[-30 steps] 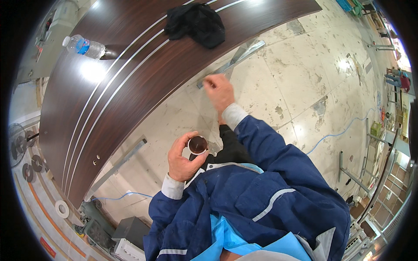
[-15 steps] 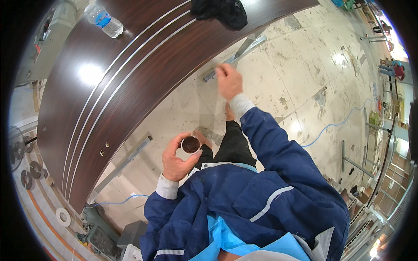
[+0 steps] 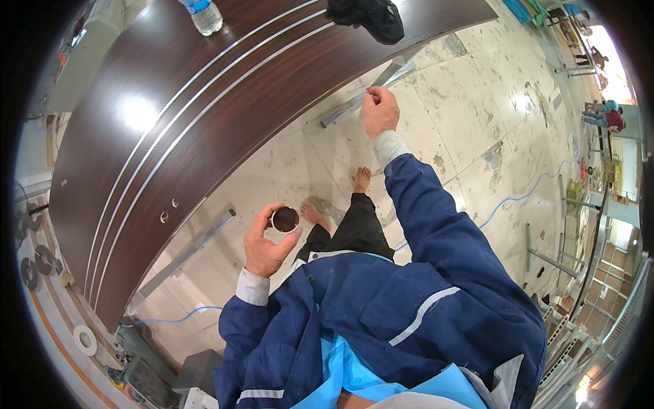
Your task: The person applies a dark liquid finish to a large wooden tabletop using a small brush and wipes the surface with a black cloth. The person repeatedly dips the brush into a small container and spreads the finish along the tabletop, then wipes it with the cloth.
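My left hand (image 3: 267, 242) is closed around a small roll of tape (image 3: 285, 219) with a dark brown core, held at waist height over the floor. My right hand (image 3: 380, 112) is stretched out ahead at arm's length, its fingertips pinched together on what looks like the free end of a clear strip pulled from the roll. The strip between the two hands is barely visible. Both sleeves are blue with white cuffs. My bare feet (image 3: 361, 178) stand on the stained tile floor below the hands.
A long dark brown door panel (image 3: 204, 123) with silver inlay lines lies flat to my left, carrying a water bottle (image 3: 202, 13) and a black cloth (image 3: 368, 15). Metal rails (image 3: 368, 95) lie under its edge. A blue cable (image 3: 518, 198) crosses the floor.
My right hand has moved farther from my left, lengthening the pulled-out strip. The left hand still holds the roll in the same spot.
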`<move>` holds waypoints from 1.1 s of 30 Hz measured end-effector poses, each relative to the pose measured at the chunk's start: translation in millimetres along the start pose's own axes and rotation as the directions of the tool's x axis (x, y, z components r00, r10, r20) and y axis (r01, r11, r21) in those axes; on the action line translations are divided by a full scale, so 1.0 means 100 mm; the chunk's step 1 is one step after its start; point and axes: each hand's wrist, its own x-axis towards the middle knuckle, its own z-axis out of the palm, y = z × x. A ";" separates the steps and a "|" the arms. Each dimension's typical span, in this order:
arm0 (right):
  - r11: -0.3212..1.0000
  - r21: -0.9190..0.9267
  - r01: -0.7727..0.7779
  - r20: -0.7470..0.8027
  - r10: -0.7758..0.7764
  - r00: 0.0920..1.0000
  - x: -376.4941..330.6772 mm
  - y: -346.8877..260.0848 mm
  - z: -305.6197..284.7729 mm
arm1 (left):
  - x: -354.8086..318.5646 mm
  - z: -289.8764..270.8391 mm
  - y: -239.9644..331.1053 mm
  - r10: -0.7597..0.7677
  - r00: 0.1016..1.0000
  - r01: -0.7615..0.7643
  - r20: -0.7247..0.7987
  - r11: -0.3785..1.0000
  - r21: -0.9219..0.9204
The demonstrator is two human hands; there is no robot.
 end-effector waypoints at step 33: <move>0.893 0.088 0.441 0.660 -0.384 0.646 -0.81 -0.55 -0.76 | 0.48 0.46 -0.22 -0.033 0.981 0.021 -0.192 0.998 -0.065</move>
